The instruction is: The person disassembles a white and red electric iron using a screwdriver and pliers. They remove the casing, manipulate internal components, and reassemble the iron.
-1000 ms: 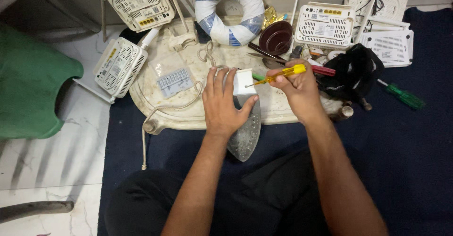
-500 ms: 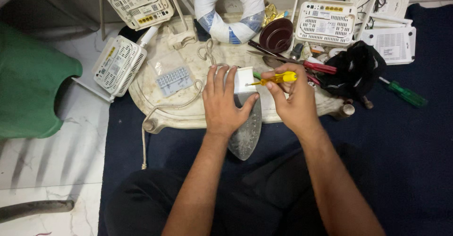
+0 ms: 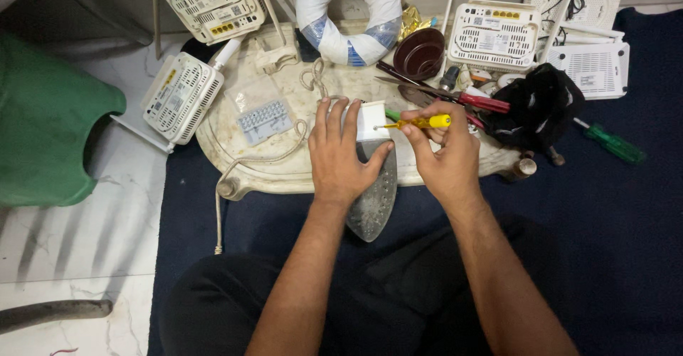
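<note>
The iron [image 3: 372,198] is pinned under the spread fingers of the left hand [image 3: 343,158]; the yellow screwdriver [image 3: 416,123] is pinched by the right hand [image 3: 442,158]. A slipped tip could jab the left thumb.

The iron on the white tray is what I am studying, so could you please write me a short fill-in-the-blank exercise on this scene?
1. The right hand holds a screwdriver whose handle is ____.
2. The left hand rests flat on the ____, whose soleplate points toward the person.
3. The screwdriver lying alone on the dark cloth is ____.
4. The ring behind the tray is white and ____.

Missing words: yellow; iron; green; blue
</note>
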